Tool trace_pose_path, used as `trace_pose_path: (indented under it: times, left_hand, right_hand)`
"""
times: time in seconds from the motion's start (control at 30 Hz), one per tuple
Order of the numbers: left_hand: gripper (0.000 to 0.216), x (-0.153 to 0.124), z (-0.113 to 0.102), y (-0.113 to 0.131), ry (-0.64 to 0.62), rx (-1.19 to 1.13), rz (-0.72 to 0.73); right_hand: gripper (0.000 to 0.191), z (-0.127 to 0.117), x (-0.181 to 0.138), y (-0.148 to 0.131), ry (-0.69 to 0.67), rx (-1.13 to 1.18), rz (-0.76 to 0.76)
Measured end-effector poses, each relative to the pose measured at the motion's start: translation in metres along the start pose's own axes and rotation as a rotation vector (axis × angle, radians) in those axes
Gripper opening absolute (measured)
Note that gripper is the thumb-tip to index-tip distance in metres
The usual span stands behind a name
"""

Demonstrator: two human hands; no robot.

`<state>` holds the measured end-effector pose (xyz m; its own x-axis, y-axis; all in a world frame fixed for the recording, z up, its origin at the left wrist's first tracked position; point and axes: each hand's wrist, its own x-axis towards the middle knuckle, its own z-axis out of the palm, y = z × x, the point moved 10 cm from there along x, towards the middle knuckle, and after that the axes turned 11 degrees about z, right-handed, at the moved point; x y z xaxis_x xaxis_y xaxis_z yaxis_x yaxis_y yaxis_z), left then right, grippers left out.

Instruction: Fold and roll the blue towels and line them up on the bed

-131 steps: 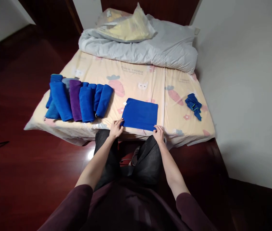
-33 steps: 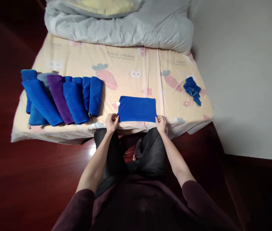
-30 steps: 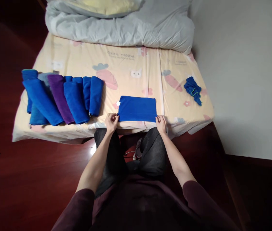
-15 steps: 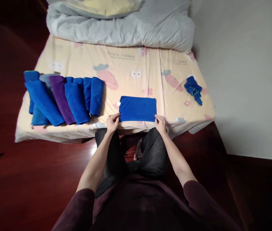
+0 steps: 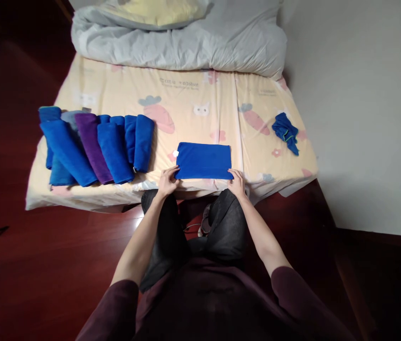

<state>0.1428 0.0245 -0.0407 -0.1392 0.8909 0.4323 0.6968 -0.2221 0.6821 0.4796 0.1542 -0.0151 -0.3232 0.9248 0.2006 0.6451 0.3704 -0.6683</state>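
Observation:
A blue towel, folded into a flat rectangle, lies near the front edge of a mattress printed with carrots. My left hand pinches its near left corner, fingers closed on the cloth. My right hand grips the near right corner the same way. A small white tag shows at the towel's far left corner. To the left lies a row of rolled towels, several blue and one purple.
A crumpled blue cloth lies near the mattress's right edge. A grey duvet with a yellow pillow is bunched at the far end. A white wall runs along the right. Dark red wooden floor surrounds the mattress.
Since 4.4 s ago the towel has become about half as deep, folded over front to back. In the last second both hands stayed at its near corners; the view shifted slightly.

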Motion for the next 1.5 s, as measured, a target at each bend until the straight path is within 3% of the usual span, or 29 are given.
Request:
trace_pose_path:
  times: [0.4, 0.73, 0.9, 1.1, 1.5]
  left_hand:
    - [0.032, -0.002, -0.007, -0.004, 0.06, -0.06, -0.098]
    - [0.036, -0.004, -0.009, -0.005, 0.084, -0.102, -0.18]
    - [0.041, -0.011, -0.008, -0.023, 0.101, -0.054, -0.26]
    - [0.044, -0.014, -0.004, -0.034, 0.133, -0.061, -0.313]
    - [0.043, -0.014, -0.008, -0.03, 0.146, -0.023, -0.301]
  right_hand:
    - [0.046, 0.002, 0.002, 0.01, 0.018, 0.076, -0.001]
    - [0.036, 0.001, 0.003, 0.018, 0.042, 0.093, 0.073]
    - [0.027, 0.002, 0.003, 0.029, 0.075, 0.041, 0.15]
    - [0.034, 0.01, 0.004, 0.045, 0.064, 0.016, 0.276]
    - [0.04, 0.005, 0.005, 0.043, 0.085, 0.05, 0.291]
